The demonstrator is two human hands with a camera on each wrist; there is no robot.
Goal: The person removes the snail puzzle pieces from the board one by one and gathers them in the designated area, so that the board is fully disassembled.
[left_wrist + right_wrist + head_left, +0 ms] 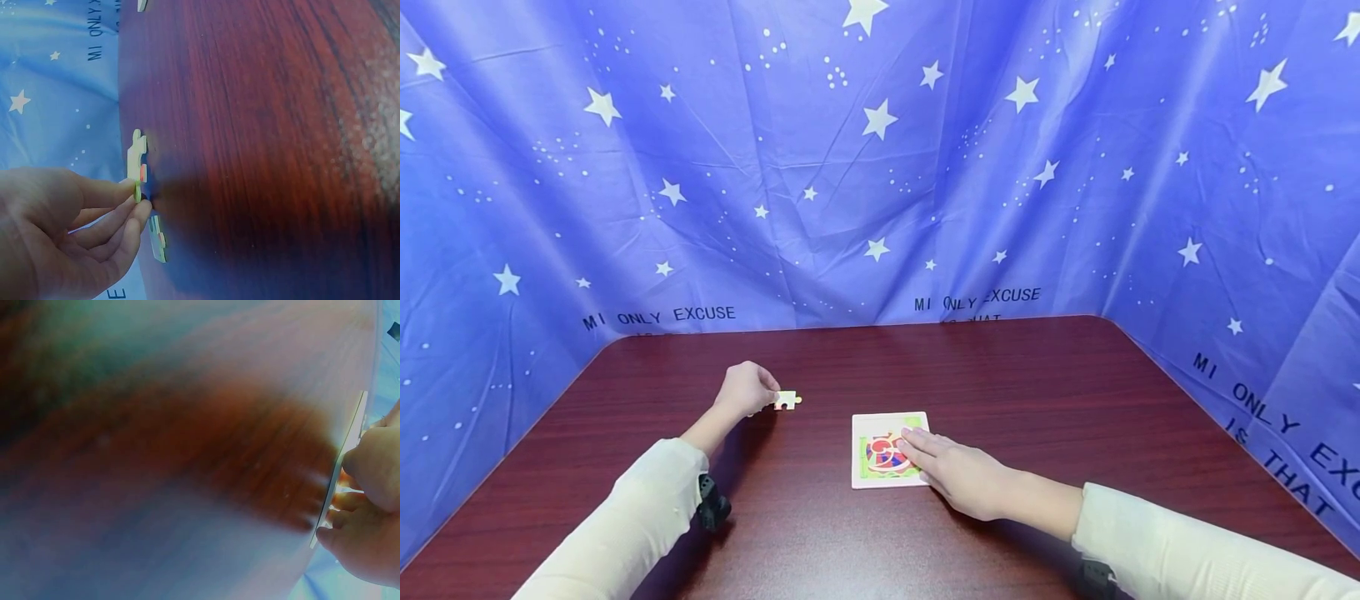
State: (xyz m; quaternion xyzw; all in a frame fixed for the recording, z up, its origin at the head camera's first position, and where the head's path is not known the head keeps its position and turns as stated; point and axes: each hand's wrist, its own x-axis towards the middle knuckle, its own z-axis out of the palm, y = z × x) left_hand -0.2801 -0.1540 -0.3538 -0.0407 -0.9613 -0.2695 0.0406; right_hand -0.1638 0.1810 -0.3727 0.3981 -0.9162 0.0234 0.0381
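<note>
My left hand (745, 390) pinches a pale jigsaw puzzle piece (786, 400) between thumb and fingertips, just over the table at the left. In the left wrist view that piece stands nearly edge-on, and a second puzzle piece (159, 240) lies on the table beside the fingertips. My right hand (966, 475) rests with extended fingers on the right side of a square puzzle board (867, 423). The board has a white frame and a red, blue and green picture, partly hidden by the fingers. In the right wrist view only the board's thin edge (331, 481) shows.
A dark red-brown wooden table (1000, 375) carries everything. Behind it and along both sides hangs a blue curtain (820, 167) with white stars and printed lettering. A small pale object (142, 5) shows at the top of the left wrist view, too cropped to identify.
</note>
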